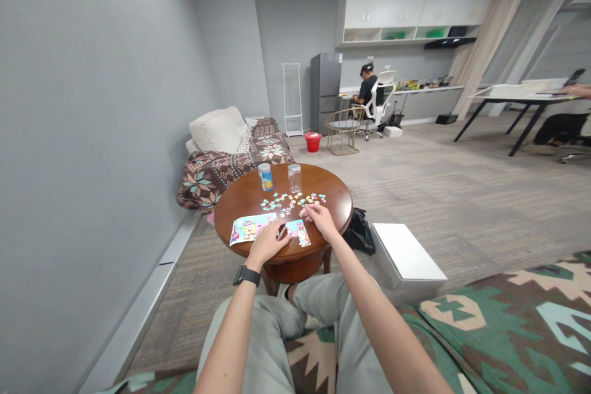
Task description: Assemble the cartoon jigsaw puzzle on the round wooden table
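My left hand point(268, 241) rests low over the right end of a printed picture sheet point(244, 229), fingers stretched toward a joined section of jigsaw puzzle point(300, 234). My right hand point(322, 220) is just beyond that section, thumb and fingertips pinched at a small jigsaw piece among the loose ones. Several loose jigsaw pieces point(279, 200) lie scattered across the middle of the round wooden table point(233, 200). Behind them stand a jar with a blue and yellow label point(265, 178) and a clear jar point(294, 180), both with metallic lids.
A white box point(406, 252) and a black bag point(360, 231) sit on the floor right of the table. Beyond it are a blanket-covered couch point(231, 166), a red bucket point(313, 143) and a gold-framed chair point(342, 129). A person point(367, 87) sits at a far counter.
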The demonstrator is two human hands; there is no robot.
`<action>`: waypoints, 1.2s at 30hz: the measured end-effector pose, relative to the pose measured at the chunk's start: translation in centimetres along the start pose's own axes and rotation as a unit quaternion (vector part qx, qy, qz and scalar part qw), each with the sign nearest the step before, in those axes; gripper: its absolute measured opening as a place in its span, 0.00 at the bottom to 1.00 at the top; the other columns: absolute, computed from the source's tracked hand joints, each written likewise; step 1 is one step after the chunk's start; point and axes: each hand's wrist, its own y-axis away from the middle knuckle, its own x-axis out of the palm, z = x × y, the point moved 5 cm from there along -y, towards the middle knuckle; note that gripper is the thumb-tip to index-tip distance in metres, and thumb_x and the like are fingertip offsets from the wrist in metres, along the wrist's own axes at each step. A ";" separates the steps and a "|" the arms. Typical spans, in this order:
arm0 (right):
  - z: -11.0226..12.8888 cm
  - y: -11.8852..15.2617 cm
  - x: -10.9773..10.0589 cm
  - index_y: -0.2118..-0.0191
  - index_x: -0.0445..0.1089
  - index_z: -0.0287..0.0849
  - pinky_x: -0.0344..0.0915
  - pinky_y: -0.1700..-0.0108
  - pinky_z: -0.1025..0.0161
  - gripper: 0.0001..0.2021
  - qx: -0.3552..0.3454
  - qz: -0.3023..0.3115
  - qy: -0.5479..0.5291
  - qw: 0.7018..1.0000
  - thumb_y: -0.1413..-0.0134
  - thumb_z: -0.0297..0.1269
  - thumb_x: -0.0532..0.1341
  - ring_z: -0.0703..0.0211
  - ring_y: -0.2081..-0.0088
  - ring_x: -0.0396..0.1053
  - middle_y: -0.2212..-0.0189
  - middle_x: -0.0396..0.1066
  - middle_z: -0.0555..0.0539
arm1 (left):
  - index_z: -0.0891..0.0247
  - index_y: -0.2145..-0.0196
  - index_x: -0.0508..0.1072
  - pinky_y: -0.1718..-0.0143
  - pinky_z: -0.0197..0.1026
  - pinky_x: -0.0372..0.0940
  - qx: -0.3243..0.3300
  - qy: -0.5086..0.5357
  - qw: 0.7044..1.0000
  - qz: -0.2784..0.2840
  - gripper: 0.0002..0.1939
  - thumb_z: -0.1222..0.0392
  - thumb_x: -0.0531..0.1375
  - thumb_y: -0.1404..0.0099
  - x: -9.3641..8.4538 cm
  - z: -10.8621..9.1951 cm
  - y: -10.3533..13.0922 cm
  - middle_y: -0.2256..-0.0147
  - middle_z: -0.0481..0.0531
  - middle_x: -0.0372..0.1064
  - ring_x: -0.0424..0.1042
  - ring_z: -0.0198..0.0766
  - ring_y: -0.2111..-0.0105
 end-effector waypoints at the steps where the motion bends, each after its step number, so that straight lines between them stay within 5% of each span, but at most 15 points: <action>1: 0.0 0.0 0.0 0.66 0.75 0.39 0.66 0.68 0.64 0.17 0.002 0.002 -0.002 1.000 0.53 0.49 0.64 0.62 0.74 0.69 0.73 0.75 0.47 | 0.57 0.48 0.69 0.43 0.50 0.61 0.000 -0.001 1.000 0.000 0.19 0.52 0.60 0.36 0.0 0.0 0.0 0.47 0.54 0.71 0.69 0.47 0.48; 13: 0.0 0.1 -0.1 0.60 0.75 0.40 0.64 0.68 0.64 0.17 0.006 -0.005 -0.007 1.000 0.56 0.41 0.62 0.63 0.75 0.66 0.74 0.73 0.51 | 0.58 0.47 0.69 0.43 0.49 0.61 0.002 -0.001 1.000 -0.004 0.20 0.52 0.60 0.36 0.1 0.2 0.0 0.47 0.54 0.70 0.69 0.47 0.47; 18: 0.2 0.2 0.0 0.67 0.69 0.42 0.64 0.69 0.64 0.13 0.002 -0.004 -0.025 1.000 0.59 0.42 0.64 0.63 0.75 0.67 0.76 0.70 0.52 | 0.58 0.48 0.69 0.44 0.49 0.62 0.001 -0.009 1.000 -0.004 0.20 0.51 0.60 0.35 0.2 0.2 0.1 0.47 0.55 0.70 0.70 0.48 0.48; 26: 0.6 0.5 0.4 0.73 0.62 0.44 0.66 0.68 0.64 0.20 0.002 0.019 -0.042 0.999 0.63 0.50 0.70 0.60 0.73 0.71 0.77 0.72 0.50 | 0.58 0.48 0.69 0.44 0.48 0.61 0.003 -0.003 1.000 -0.003 0.19 0.52 0.60 0.35 0.2 0.2 0.0 0.48 0.54 0.71 0.70 0.47 0.48; 36: 0.7 0.7 0.4 0.68 0.72 0.41 0.66 0.68 0.62 0.18 0.017 0.033 -0.027 0.999 0.63 0.48 0.69 0.59 0.73 0.71 0.75 0.74 0.47 | 0.59 0.48 0.69 0.45 0.48 0.61 0.004 -0.019 1.000 -0.009 0.21 0.49 0.59 0.35 0.2 0.1 0.1 0.48 0.54 0.71 0.70 0.47 0.49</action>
